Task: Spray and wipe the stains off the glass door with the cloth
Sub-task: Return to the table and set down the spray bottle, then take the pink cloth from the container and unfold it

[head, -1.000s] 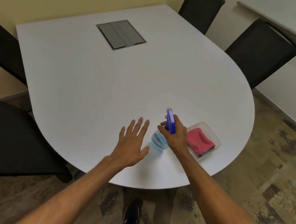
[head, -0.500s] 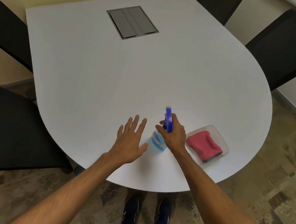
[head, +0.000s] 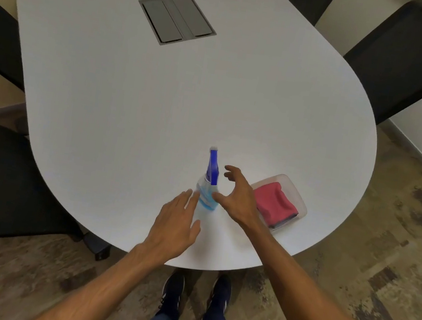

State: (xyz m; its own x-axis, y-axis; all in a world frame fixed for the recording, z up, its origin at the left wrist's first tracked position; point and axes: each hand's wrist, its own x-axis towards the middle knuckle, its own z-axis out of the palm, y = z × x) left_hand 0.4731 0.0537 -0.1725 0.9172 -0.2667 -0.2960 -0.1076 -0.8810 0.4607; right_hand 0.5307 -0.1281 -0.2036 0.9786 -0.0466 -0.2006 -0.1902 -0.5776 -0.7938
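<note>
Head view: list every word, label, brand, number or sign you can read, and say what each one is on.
No text in this view can be read.
Spray bottle: faint markings on its clear body, too blurred to read.
Shoes: white stripes only, no brand name legible.
Red cloth, tray, table hatch: no writing shows.

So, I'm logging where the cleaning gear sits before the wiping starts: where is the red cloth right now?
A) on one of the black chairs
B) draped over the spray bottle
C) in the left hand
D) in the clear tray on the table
D: the red cloth lies folded inside the clear tray, which sits near the rounded edge of the white table.
</note>
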